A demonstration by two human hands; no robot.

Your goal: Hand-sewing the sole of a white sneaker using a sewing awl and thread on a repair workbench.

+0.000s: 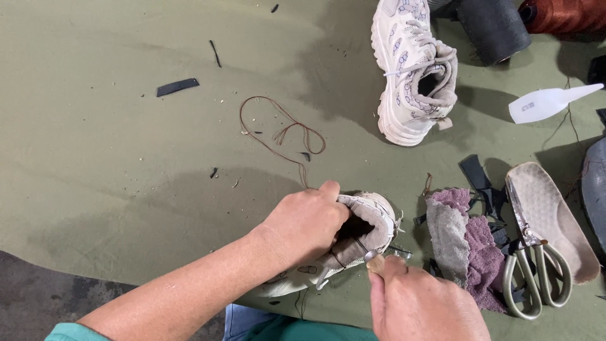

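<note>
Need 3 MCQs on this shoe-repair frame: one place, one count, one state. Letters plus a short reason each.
1. Where do the scissors lie?
A. across the insole, to the right of the pink cloth
B. inside the far sneaker
C. in the left hand

2. How many white sneakers show?
A. one
B. two
C. three

3. What is the left hand doing?
A. resting flat on the mat
B. holding a spool
C. gripping the collar of the near sneaker

Key: 1 A, the blades cross the insole's near end. 2 B, the near one is held and the far sneaker lies on the green mat. 3 C, its fingers curl into the opening while the right hand holds a tool at the collar.
</note>
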